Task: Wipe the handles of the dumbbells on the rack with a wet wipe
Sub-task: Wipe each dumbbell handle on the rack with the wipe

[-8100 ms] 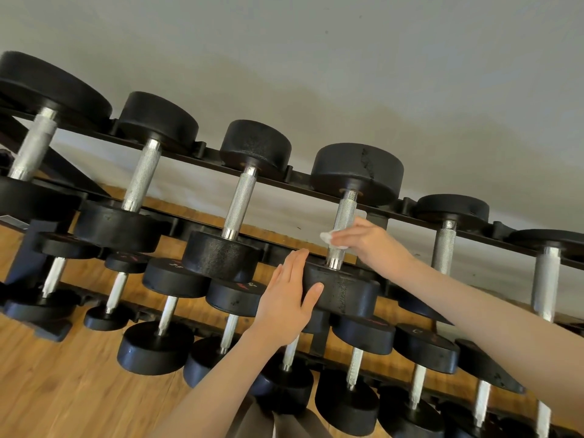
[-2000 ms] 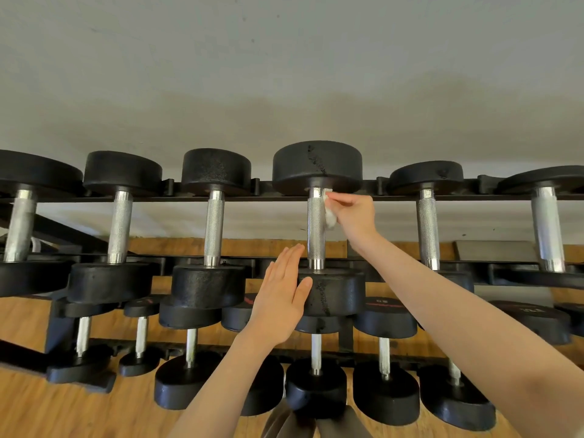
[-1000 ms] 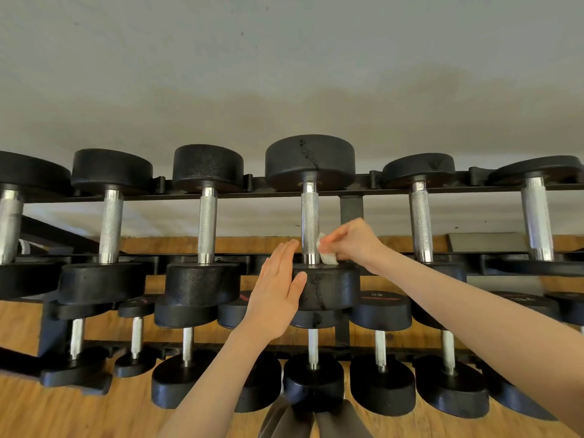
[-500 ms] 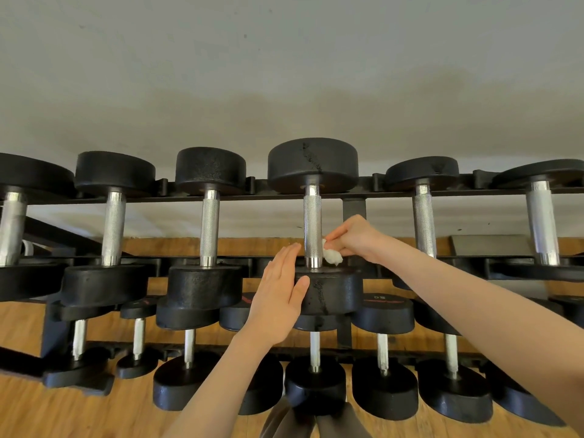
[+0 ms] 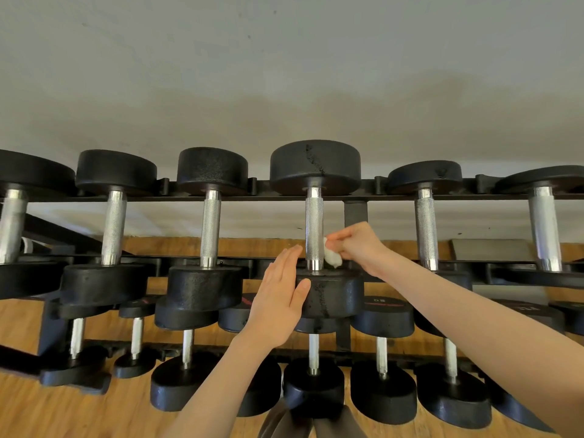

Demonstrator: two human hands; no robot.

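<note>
Two hands are being used: the wet wipe is being pinched by the right hand against the handle, slightly higher than before; the dumbbell head is being touched by the flat, straight-fingered left hand; no label is readable.

We see soft, even daylight, bright glints on the steel handles, slight blur low down, wide-angle bending at the edges

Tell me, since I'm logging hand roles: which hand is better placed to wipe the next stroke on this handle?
Right. The right hand pinches the wet wipe against the handle. The left hand lies flat on the dumbbell's near head, holding nothing.
</note>
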